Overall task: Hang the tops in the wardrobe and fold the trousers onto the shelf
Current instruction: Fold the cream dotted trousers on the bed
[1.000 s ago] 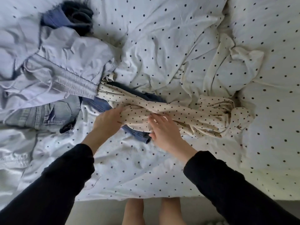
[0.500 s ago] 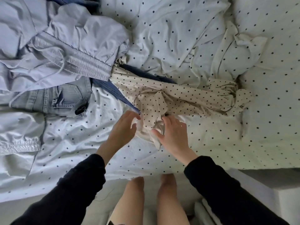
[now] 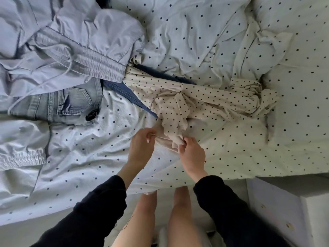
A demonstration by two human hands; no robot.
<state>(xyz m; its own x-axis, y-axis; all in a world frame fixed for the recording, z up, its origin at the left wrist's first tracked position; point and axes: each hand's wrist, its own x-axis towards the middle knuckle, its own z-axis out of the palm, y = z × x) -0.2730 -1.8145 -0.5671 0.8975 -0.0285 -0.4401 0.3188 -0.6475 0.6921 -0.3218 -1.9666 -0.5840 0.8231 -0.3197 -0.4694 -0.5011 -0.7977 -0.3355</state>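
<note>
Left hand [image 3: 140, 145] and right hand [image 3: 191, 152] close together, both pinching near edge of cream polka-dot top [image 3: 195, 102] on bed [image 3: 89, 166]; far end knotted, overlapping dark denim [image 3: 124, 90]; lifting may drag denim or snag

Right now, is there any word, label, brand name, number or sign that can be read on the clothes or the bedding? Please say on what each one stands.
None: no readable text shows.
Cream dotted top, pinched by left hand and right hand: dots only.
Light jeans: no readable label.
Lilac trousers: none.
Dotted duvet: pattern only.
</note>
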